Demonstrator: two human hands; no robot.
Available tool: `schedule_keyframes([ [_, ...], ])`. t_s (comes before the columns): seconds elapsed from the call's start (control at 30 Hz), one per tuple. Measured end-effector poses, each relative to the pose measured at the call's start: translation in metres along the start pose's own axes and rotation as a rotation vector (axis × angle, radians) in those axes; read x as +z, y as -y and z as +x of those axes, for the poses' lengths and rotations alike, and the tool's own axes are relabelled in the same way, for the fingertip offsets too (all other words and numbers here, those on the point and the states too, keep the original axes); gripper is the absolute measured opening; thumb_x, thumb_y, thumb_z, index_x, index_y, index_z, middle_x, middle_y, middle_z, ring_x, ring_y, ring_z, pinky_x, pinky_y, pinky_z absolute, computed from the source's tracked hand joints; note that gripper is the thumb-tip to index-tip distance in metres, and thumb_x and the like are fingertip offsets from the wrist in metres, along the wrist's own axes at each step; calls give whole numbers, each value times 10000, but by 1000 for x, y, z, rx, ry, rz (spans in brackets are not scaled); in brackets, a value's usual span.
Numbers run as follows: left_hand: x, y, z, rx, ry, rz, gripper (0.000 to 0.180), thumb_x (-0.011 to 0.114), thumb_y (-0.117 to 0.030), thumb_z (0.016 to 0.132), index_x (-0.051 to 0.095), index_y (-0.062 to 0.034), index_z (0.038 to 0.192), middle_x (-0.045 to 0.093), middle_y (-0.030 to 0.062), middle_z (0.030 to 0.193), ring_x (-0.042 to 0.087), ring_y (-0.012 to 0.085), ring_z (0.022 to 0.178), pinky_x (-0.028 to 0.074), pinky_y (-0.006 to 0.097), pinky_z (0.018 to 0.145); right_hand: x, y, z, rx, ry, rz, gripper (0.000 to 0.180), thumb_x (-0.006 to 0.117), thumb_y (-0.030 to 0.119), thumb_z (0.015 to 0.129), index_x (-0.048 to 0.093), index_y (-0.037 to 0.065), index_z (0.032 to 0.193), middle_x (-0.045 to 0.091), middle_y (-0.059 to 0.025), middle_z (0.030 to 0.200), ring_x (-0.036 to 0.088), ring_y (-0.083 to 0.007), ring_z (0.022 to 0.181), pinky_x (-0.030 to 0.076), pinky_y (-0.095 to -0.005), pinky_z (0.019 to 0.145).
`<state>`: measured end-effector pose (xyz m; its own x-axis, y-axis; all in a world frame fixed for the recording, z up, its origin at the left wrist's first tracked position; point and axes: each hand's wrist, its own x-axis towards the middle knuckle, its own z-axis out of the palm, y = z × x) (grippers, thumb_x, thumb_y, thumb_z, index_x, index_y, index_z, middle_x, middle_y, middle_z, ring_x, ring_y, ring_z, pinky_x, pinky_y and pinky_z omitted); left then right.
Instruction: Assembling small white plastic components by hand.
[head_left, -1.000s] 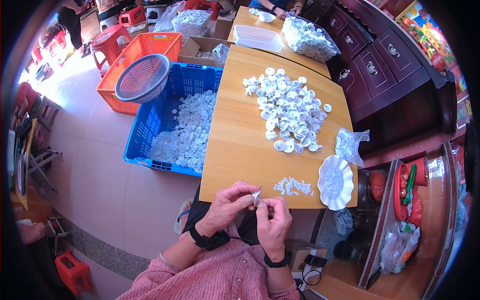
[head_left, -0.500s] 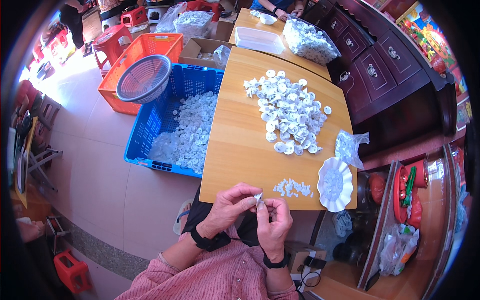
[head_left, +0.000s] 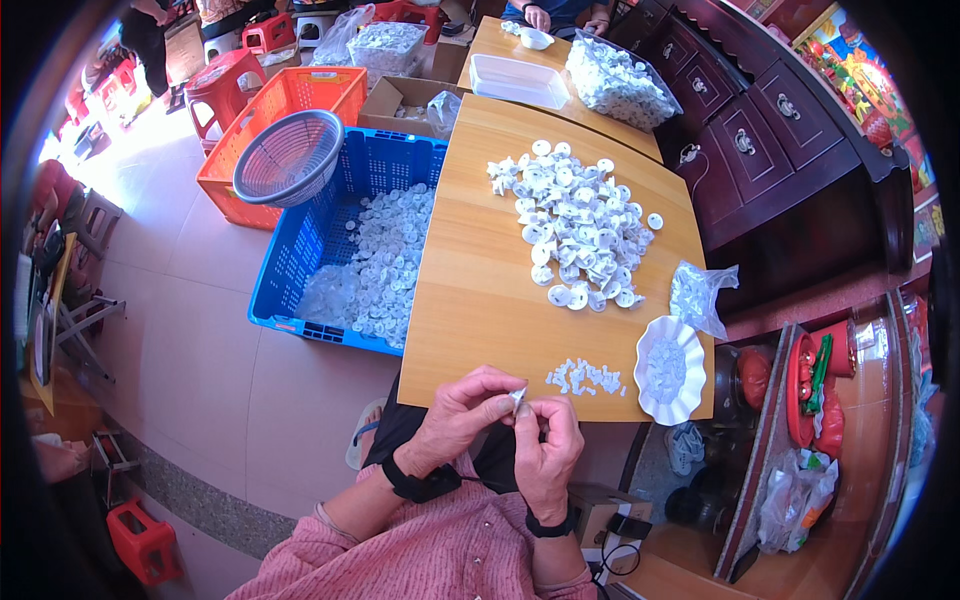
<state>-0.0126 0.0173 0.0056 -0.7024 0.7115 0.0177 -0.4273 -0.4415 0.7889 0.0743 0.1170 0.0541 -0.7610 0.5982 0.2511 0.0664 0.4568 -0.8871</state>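
Note:
At the table's front edge, my left hand [head_left: 462, 415] pinches a small white plastic part [head_left: 517, 396] between thumb and fingers. My right hand [head_left: 547, 445] closes on the same part from the other side, its thumb and fingertips pressed together. Most of the part is hidden by my fingers. Just beyond my right hand lies a small heap of tiny translucent pieces [head_left: 584, 377]. A scalloped white dish [head_left: 645, 382] beside it holds more such pieces. Farther off on the wooden table [head_left: 462, 270] spreads a large pile of round white plastic parts [head_left: 585, 220].
Left of the table stands a blue crate [head_left: 275, 275] with many white parts; a grey basket [head_left: 288, 158] rests on its rim and on an orange crate [head_left: 225, 190]. A clear bag [head_left: 703, 297] lies at the table's right edge. Across the table, another person's hand [head_left: 537, 18] shows.
My hands stay in nearly the same place, and the white part between them has tilted slightly. Across the table, the other person's hand has shifted.

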Motion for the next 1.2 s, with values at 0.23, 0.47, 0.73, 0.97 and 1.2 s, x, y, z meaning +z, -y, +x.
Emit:
schedule_keyframes([
  [0.23, -1, 2, 1, -53, -16, -131, 238, 587, -60, 983, 616, 18, 1206, 652, 37, 971, 616, 93, 844, 530, 241, 793, 1, -5, -2, 114, 39, 236, 45, 573, 18, 961, 556, -18, 939, 642, -64, 860, 630, -100, 731, 526, -232, 670],
  [0.47, -3, 4, 0, -72, -17, -192, 232, 612, -81, 968, 630, 28, 1172, 646, 65, 1022, 619, 124, 877, 533, 262, 791, 1, -6, -2, 154, 49, 245, 77, 576, 48, 972, 555, -11, 927, 636, -55, 838, 622, -94, 719, 517, -223, 654],
  [0.73, -2, -2, 0, -81, -61, -205, 237, 588, -52, 980, 616, 20, 1204, 653, 45, 974, 613, 97, 834, 530, 246, 781, 7, -9, -1, -64, 26, -5, 69, 594, 35, 959, 563, -10, 918, 618, -75, 866, 635, -117, 708, 518, -245, 636],
  [0.97, -6, -1, -1, -71, -35, -279, 235, 590, -49, 978, 615, 24, 1200, 652, 49, 979, 615, 99, 839, 533, 248, 772, 8, 2, 1, 240, 55, 355, 104, 582, 86, 986, 580, -6, 936, 664, -57, 801, 623, -88, 709, 515, -221, 644],
  [1.2, -13, -9, -5, -58, -41, -162, 237, 602, -51, 971, 623, 27, 1193, 659, 51, 984, 621, 102, 829, 534, 243, 769, 13, 2, 0, 231, 72, 292, 103, 592, 87, 980, 585, -6, 936, 662, -52, 804, 619, -84, 690, 518, -221, 645],
])
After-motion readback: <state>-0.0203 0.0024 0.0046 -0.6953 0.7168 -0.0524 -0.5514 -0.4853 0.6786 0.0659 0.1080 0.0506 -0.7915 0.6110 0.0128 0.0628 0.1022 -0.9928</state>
